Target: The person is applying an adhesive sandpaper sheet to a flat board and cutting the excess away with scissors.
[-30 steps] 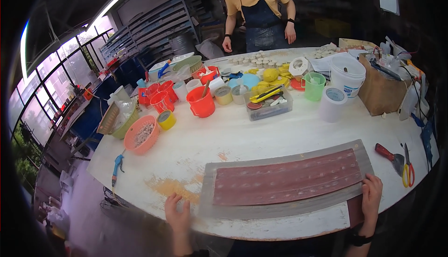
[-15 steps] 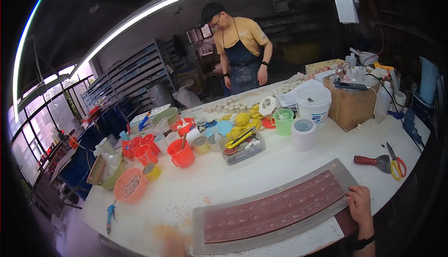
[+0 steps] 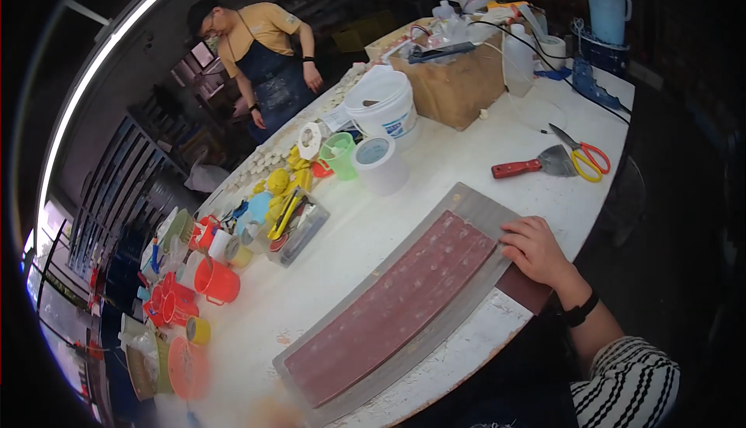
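Observation:
A long flat grey slab (image 3: 474,203) lies slantwise near the table's front edge, with a maroon strip (image 3: 388,304) marked by pale rubbed spots set into it. My right hand (image 3: 536,251) is at the slab's far right end, its bent fingers gripping the edge. Beneath that hand a dark maroon piece (image 3: 522,288) shows at the table's edge. My left hand (image 3: 276,411) is a smear of motion at the lower edge, close to the slab's near left end. Its fingers, and anything in them, cannot be made out.
A red-handled scraper (image 3: 536,164) and scissors (image 3: 583,154) lie beyond my right hand. Farther back stand a white bucket (image 3: 381,102), a white tape roll (image 3: 379,165) and a cardboard box (image 3: 458,86). Red cups (image 3: 217,280) line the left. Across the table stands a person in an apron (image 3: 272,71).
The view has turned to the right, so the table and person appear farther left and tilted. My right hand stays at the slab's end. The left hand remains blurred near the other end.

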### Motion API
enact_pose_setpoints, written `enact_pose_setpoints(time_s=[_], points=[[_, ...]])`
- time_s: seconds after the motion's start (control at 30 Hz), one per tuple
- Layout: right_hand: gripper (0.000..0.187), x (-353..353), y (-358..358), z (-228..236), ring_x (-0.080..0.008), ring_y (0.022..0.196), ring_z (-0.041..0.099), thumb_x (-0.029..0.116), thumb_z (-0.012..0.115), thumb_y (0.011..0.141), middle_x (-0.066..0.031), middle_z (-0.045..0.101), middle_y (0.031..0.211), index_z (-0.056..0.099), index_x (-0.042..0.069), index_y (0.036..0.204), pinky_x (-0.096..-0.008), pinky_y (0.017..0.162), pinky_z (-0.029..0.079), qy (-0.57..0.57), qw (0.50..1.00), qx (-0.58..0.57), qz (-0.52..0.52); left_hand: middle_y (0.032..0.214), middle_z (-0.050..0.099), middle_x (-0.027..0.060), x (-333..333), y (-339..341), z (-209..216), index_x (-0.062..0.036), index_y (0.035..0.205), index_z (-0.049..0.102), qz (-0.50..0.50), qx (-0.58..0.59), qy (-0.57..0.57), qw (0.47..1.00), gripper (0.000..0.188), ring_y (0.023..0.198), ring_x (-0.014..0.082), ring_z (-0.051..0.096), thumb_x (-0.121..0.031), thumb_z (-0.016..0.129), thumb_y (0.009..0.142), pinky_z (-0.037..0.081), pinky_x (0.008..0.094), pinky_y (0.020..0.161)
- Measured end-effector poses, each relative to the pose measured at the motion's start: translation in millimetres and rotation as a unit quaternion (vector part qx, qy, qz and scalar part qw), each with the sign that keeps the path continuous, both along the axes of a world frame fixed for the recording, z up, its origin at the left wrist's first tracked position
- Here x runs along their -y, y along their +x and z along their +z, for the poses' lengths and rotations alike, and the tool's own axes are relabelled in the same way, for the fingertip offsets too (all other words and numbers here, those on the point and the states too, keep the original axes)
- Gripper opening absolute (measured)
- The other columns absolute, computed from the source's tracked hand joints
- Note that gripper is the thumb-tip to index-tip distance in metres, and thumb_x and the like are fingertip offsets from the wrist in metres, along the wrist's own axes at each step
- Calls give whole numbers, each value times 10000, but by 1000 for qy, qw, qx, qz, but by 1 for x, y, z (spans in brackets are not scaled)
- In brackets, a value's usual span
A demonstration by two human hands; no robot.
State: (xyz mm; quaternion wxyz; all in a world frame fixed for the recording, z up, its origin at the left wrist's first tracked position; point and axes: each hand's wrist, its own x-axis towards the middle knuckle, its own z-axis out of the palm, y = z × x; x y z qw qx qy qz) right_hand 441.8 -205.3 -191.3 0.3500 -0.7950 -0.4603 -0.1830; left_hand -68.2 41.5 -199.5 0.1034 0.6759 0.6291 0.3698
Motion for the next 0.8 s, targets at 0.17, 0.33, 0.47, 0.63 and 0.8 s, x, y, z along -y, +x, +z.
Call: enact_pose_setpoints(time_s=[0.17, 0.33, 0.47, 0.63, 0.8], points=[[194, 6, 0, -1, -277, 1035, 548, 242, 652, 843, -91, 627, 1085, 672, 65, 919, -413, 921, 393, 1, 1000, 6, 23, 1160, 637, 168, -10, -21, -16, 46, 1179, 583, -64, -87, 43, 993, 402, 1099, 283, 578, -242, 629, 903, 419, 346, 975], [208, 12, -4, -5, -273, 1070, 544, 240, 660, 837, -86, 630, 1115, 673, 63, 948, -416, 953, 387, -3, 1000, 1, 15, 1130, 646, 161, 5, -6, -4, 35, 1181, 583, 2, -12, 3, 1000, 398, 1069, 278, 589, -249, 630, 906, 432, 346, 954], [209, 13, -5, -4, -267, 1056, 545, 255, 653, 842, -87, 629, 1086, 671, 64, 927, -404, 934, 387, 4, 1000, 18, 10, 1105, 652, 156, 5, -7, -4, 25, 1167, 590, -2, -13, 9, 1000, 387, 1038, 275, 596, -254, 639, 903, 442, 348, 932], [289, 10, -5, 0, -297, 1121, 515, 287, 654, 840, -109, 589, 1176, 659, 103, 1063, -443, 970, 365, -20, 1000, 2, 15, 1103, 655, 149, 6, -1, 0, 18, 1160, 593, 5, -37, 7, 999, 384, 1030, 273, 599, -259, 648, 900, 447, 341, 922], [404, 7, -4, 10, -332, 1197, 465, 324, 662, 832, -114, 538, 1263, 618, 155, 1196, -509, 1017, 327, -47, 998, 41, 28, 1105, 656, 145, 4, 1, 0, -1, 1163, 598, 20, -2, -9, 1000, 373, 1031, 272, 602, -260, 650, 899, 450, 336, 919]])
